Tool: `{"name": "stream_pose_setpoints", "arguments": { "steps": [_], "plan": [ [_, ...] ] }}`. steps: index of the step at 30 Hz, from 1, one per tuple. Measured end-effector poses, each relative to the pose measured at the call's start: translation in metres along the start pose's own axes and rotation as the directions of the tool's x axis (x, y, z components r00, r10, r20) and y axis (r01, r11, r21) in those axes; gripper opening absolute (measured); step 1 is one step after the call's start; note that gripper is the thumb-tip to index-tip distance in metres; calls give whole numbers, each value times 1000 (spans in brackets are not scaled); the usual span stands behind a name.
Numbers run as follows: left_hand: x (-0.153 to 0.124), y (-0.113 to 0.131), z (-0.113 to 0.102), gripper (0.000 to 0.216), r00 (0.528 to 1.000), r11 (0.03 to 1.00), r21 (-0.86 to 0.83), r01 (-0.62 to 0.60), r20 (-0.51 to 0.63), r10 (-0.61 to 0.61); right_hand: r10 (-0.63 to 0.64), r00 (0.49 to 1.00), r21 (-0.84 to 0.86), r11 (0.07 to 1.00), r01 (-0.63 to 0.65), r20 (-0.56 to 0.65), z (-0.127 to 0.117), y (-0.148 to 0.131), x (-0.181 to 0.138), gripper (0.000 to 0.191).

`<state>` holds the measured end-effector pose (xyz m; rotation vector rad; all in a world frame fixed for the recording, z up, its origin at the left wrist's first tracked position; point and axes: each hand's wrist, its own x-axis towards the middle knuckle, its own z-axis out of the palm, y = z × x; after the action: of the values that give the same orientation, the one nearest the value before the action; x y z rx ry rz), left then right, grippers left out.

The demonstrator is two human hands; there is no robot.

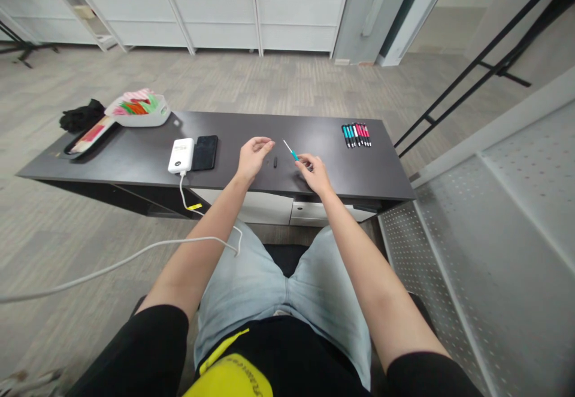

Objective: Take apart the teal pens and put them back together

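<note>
My right hand (313, 172) pinches a partly dismantled pen (294, 155). Its teal barrel shows at the fingers, and a thin white refill points up and to the left out of it. Level with the refill's tip, a short way to its left, my left hand (254, 156) has thumb and fingers closed together. Whatever may be between those fingertips is too small to make out. Between my hands a short black pen part (275, 162) lies on the dark table (251, 123), with a tiny dark piece beside it.
Several teal, white and red pens (356, 135) lie in a row at the right. To the left are a black phone (205, 152), a white power bank (181, 155) with a cable (135, 255), a white basket (146, 118), a black tray (92, 138) and black cloth (82, 115).
</note>
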<state>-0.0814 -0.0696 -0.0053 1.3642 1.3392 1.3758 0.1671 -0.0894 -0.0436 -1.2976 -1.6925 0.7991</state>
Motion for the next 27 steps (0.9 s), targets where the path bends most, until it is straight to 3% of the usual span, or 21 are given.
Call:
{"name": "stream_pose_setpoints", "arguments": {
  "steps": [7, 16, 27],
  "plan": [
    [-8, 12, -12, 40, 997, 990, -123, 64, -26, -67, -43, 998, -28, 999, 44, 48, -1, -5, -2, 11],
    [-13, 20, -4, 28, 998, 991, -116, 65, 6, -65, -63, 996, -47, 997, 66, 61, -2, -10, -3, 10],
    [-11, 27, -8, 19, 999, 992, -121, 40, -28, -43, -65, 996, -30, 997, 66, 59, -1, -9, -3, 10]
  ]
}}
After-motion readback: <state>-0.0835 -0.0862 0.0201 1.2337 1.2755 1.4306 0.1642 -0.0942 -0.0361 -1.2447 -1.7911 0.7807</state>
